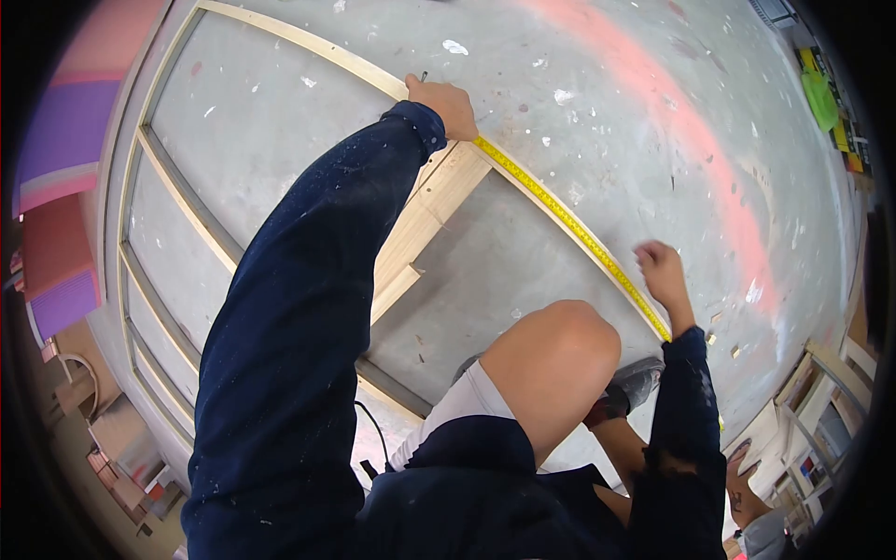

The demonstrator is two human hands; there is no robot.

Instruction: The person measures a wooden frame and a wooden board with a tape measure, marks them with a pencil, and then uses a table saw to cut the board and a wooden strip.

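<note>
My left hand [443, 107] is closed at the top edge of a pale wooden frame [350, 58], with the thin dark tip of a pencil-like stick [425, 77] showing above it. From beneath that hand a yellow tape measure [560, 213] runs down to the right along the frame's outer strip. My right hand [664, 271] hovers just outside the strip near the tape's lower stretch, apart from it. Its fingers are curled and slightly blurred; whatever they hold, if anything, is hidden. Wider wooden pieces [431, 207] join the frame below my left hand.
The frame lies on a grey, paint-spotted floor [523, 84] with a pink streak [695, 140]. My bent knee [565, 350] and dark shoe [642, 385] are close to the frame. Small wood scraps [735, 352] lie at right; painted panels [65, 131] stand at left.
</note>
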